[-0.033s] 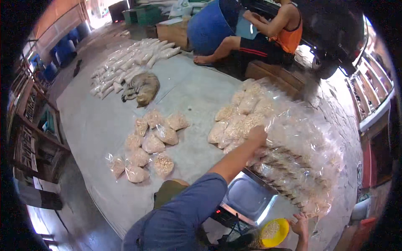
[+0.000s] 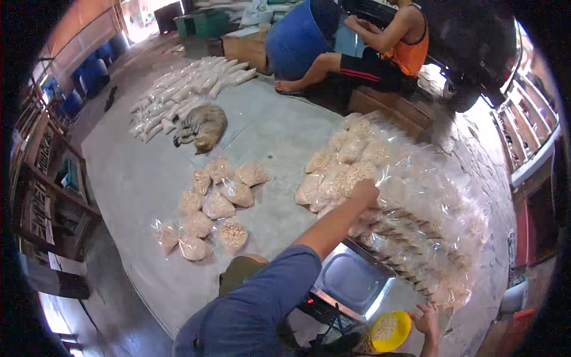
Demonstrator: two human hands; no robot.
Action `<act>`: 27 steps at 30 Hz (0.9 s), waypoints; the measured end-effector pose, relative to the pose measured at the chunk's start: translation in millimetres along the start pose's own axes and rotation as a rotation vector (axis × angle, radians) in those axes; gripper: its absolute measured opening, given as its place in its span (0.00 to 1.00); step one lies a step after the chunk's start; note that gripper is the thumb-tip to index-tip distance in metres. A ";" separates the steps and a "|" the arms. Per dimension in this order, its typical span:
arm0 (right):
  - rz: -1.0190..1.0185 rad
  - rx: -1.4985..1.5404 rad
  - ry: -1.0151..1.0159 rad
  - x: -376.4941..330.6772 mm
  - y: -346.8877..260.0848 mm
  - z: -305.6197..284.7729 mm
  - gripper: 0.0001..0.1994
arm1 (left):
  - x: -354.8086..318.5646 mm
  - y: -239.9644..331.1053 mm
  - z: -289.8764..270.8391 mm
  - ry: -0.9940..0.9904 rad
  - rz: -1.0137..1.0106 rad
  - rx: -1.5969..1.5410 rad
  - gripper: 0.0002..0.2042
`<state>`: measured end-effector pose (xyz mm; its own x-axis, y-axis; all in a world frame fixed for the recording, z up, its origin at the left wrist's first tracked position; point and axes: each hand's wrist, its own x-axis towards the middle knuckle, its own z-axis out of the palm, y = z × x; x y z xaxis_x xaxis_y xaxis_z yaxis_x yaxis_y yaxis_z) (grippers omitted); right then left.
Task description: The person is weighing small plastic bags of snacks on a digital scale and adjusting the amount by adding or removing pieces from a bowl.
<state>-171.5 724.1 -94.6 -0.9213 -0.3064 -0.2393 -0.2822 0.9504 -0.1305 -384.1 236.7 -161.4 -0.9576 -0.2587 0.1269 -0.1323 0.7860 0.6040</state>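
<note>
My left arm reaches across the scale to a large heap of clear plastic bags (image 2: 428, 178) filled with pale, puffed-looking pieces. My left hand (image 2: 364, 191) is curled closed against the bags; its fingertips and whatever is in them are hidden. Low at the right, my right hand (image 2: 426, 321) is beside a yellow bowl (image 2: 399, 339) holding similar pale pieces. Its fingers are apart and hold nothing visible. Between my arms lies a weighing scale with a shiny metal tray (image 2: 351, 279) and a lit red display. Nothing lies on the tray.
A smaller group of filled bags (image 2: 217, 204) lies on the grey sheet (image 2: 285, 128) to the left. Beyond it a cat (image 2: 202, 128) is curled up beside long white packs (image 2: 184, 89). A person in an orange top (image 2: 414, 47) sits by a blue barrel (image 2: 297, 41).
</note>
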 end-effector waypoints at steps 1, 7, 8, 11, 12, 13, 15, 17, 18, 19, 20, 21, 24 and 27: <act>0.050 0.002 -0.037 -11.5 5.3 -5.5 0.26 | 0.6 19.8 -6.0 -0.158 0.115 0.112 0.16; -0.023 0.105 -0.043 -5.4 18.1 -0.2 0.25 | 7.1 4.4 -43.9 -0.098 0.236 0.102 0.09; -0.027 0.161 -0.045 -4.7 14.7 -2.6 0.25 | 6.4 2.9 -51.0 0.004 0.251 0.000 0.11; -0.077 0.056 0.121 -4.8 -0.6 -11.3 0.23 | -3.4 11.9 -77.2 0.092 0.412 -0.094 0.06; -0.085 0.059 0.123 -4.9 -7.7 -17.5 0.23 | -9.2 17.8 -86.8 0.097 0.409 -0.087 0.06; -0.064 0.101 0.168 -6.7 -30.3 -34.4 0.22 | -17.2 24.6 -99.0 0.047 0.462 -0.088 0.07; -0.029 0.142 0.220 -2.2 -59.8 -60.5 0.21 | -36.6 51.5 -121.2 -0.009 0.527 -0.095 0.07; -0.114 0.222 0.248 4.7 -80.7 -79.5 0.19 | -66.5 77.4 -139.1 -0.103 0.585 -0.001 0.09; -0.162 0.251 0.206 14.1 -109.3 -92.8 0.20 | -76.7 71.9 -141.1 -0.107 0.627 0.012 0.10; -0.192 0.275 0.166 15.9 -129.2 -103.3 0.22 | -91.9 75.6 -142.3 -0.110 0.620 0.017 0.10; -0.206 0.386 0.188 21.8 -131.4 -95.3 0.24 | -107.1 87.8 -141.6 -0.155 0.673 -0.023 0.10; -0.220 0.496 0.210 28.5 -132.6 -84.9 0.27 | -123.6 98.8 -140.2 -0.200 0.725 -0.064 0.10; -0.328 0.556 0.193 36.5 -200.5 -86.2 0.32 | -161.4 84.0 -112.3 -0.274 0.619 -0.147 0.11; -0.290 0.626 -0.060 33.2 -201.7 -65.1 0.37 | -209.6 112.5 -115.1 -0.322 0.553 -0.159 0.11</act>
<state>-162.5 525.7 -13.5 -0.8106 -0.5630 -0.1611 -0.2910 0.6260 -0.7235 -168.8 314.7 -29.6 -0.9054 0.3598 0.2252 0.4171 0.6558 0.6292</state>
